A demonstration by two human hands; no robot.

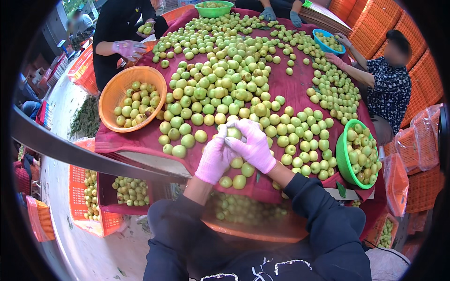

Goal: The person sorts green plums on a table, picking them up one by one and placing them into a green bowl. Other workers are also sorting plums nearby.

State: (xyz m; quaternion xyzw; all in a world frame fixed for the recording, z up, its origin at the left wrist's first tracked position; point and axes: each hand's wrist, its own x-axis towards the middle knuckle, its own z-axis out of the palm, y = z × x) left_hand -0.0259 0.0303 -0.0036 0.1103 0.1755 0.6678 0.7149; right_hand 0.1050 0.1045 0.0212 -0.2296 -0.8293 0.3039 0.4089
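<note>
My left hand (215,157) and my right hand (251,143), both in pink knit gloves, meet over the near part of the table. Between their fingertips they hold one round green fruit (233,133). Loose green and yellowish fruits (225,80) lie spread and heaped on the dark red cloth (291,87) around and beyond my hands. Several more lie just under my wrists. An orange plastic basket (102,100) with fruits, some brown-spotted, stands to the left. A green plastic basket (341,158) full of fruits stands to the right.
Below the table edge, an orange crate (253,233) of fruits sits before my lap. Another orange crate (75,196) and a dark red bin (105,191) stand at lower left. A grey metal bar (88,151) crosses at left. Co-workers (390,80) work around the table, near a blue basket (318,44).
</note>
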